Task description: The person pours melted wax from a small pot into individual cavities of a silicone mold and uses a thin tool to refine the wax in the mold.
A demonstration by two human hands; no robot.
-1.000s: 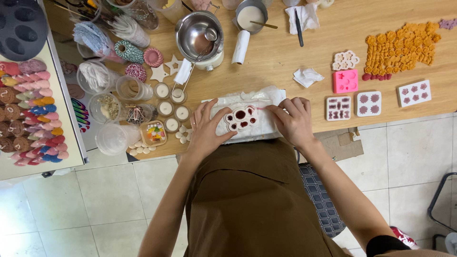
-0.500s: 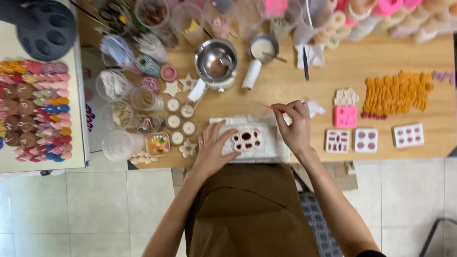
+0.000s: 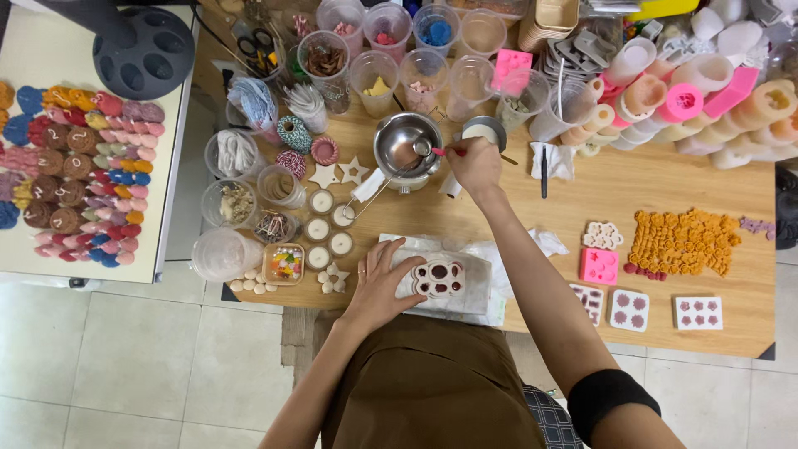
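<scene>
Fingers of the left hand (image 3: 384, 283) lie spread flat, pressing a white mould (image 3: 438, 278) with dark red cavities on the near edge of the wooden table (image 3: 665, 179). Farther off, the right hand (image 3: 475, 162) pinches a thin pink tool (image 3: 444, 152) whose tip reaches into a steel pot (image 3: 406, 148).
</scene>
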